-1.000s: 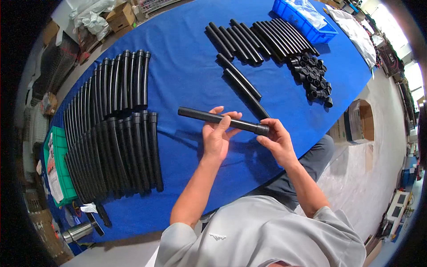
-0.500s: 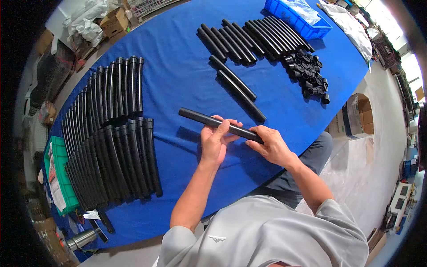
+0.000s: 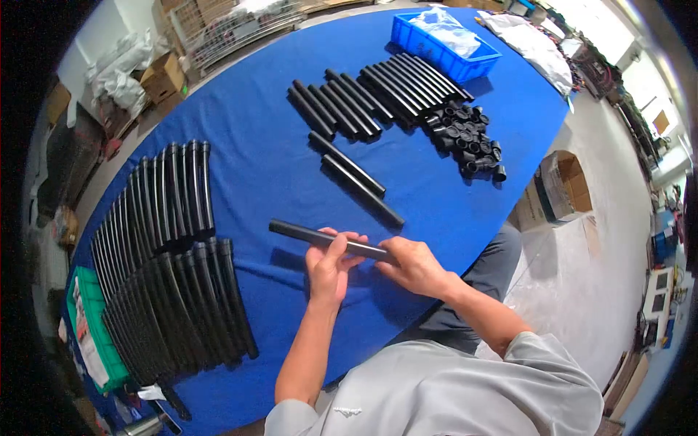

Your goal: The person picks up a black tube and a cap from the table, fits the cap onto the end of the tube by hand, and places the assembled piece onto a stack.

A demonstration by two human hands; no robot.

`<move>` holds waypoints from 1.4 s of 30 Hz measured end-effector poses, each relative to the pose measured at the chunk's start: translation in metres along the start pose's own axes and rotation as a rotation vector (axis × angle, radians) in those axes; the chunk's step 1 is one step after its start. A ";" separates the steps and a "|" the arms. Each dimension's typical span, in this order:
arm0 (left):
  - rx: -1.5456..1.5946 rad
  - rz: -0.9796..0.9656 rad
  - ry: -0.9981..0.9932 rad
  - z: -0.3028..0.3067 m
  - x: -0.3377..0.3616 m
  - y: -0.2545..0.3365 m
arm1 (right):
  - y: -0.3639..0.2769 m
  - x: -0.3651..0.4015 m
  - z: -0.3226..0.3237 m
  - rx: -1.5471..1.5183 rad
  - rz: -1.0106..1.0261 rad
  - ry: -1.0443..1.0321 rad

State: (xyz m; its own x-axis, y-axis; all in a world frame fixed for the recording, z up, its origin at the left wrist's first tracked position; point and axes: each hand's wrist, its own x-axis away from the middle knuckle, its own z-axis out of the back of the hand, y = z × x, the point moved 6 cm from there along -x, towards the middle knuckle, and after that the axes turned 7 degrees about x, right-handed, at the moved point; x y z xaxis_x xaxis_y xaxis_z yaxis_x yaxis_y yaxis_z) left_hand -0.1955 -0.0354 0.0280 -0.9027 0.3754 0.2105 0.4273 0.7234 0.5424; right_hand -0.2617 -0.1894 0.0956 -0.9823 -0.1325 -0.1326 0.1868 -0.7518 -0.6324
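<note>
A black plastic tube [image 3: 297,232] is held above the blue cloth, its far left end free. My left hand [image 3: 331,267] supports it near the middle, thumb on the near side and fingers beneath and behind. My right hand [image 3: 416,267] is wrapped over the tube's right end, which it hides. Beyond my hands, two loose black tubes [image 3: 361,192] lie side by side on the cloth. To their right is a heap of short black end fittings [image 3: 465,138].
Plain tubes [image 3: 407,83] lie in rows at the back. Two rows of tubes with collared ends [image 3: 171,192] fill the left side. A blue crate [image 3: 443,52] with plastic film stands at the far edge, a green crate [image 3: 109,349] at the left. An open cardboard box [image 3: 556,190] is on the floor.
The camera view has tilted, so the table appears lower and further left. Both hands keep the same hold on the tube, with little visible change in its angle.
</note>
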 end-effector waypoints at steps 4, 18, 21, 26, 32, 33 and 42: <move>-0.003 -0.009 -0.034 -0.002 0.002 0.000 | 0.001 0.004 -0.004 0.024 0.003 0.021; -0.046 -0.104 -0.005 0.001 -0.002 0.010 | -0.002 0.005 0.002 0.117 0.032 0.150; -0.071 -0.106 0.010 0.012 -0.005 0.016 | -0.004 0.013 -0.001 0.139 0.030 0.181; -0.033 -0.042 -0.022 0.010 -0.006 0.015 | -0.004 0.020 0.003 -0.066 -0.058 0.093; -0.017 -0.056 -0.031 0.009 -0.009 0.014 | -0.005 0.014 0.000 0.016 0.027 0.158; -0.018 -0.059 -0.026 0.009 -0.008 0.014 | -0.005 0.013 -0.001 0.038 0.033 0.157; -0.014 -0.052 -0.004 0.010 -0.006 0.012 | -0.002 0.011 -0.003 0.115 0.013 0.125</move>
State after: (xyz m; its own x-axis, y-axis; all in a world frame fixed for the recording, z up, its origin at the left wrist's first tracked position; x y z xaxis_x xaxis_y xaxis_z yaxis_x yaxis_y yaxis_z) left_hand -0.1842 -0.0232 0.0250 -0.9236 0.3396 0.1780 0.3785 0.7337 0.5643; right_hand -0.2730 -0.1874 0.0933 -0.9688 -0.0665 -0.2386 0.1893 -0.8202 -0.5398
